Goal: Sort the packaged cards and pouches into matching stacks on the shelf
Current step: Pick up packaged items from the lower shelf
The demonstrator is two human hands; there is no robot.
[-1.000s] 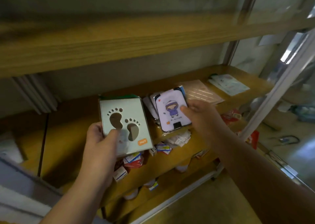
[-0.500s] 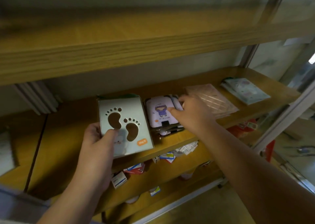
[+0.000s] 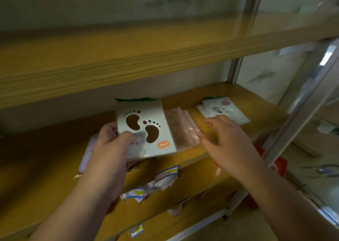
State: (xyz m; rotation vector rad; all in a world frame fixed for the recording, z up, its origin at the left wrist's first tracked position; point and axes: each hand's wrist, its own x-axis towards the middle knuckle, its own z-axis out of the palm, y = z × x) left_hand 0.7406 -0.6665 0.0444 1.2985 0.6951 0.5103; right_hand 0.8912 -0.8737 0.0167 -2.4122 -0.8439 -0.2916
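Note:
My left hand (image 3: 111,145) grips a white packaged card with two brown footprint cut-outs (image 3: 145,130), held upright above the wooden shelf (image 3: 185,157). My right hand (image 3: 227,139) hovers with spread fingers over the near end of a pink translucent pouch stack (image 3: 181,128) and holds nothing. A stack of white footprint cards (image 3: 222,110) lies flat at the right rear of the shelf. A purple card stack (image 3: 88,152) peeks out left of my left wrist, mostly hidden.
A thick wooden shelf board (image 3: 128,60) overhangs the working shelf. Small blue-and-white packets (image 3: 161,180) lie on the lower shelf. A metal upright (image 3: 300,112) bounds the shelf at right, with a red object (image 3: 278,163) beyond it.
My right hand let go of the purple cartoon card and moved right to the pink pouches. The view swung right, so the purple stack now sits behind my left hand.

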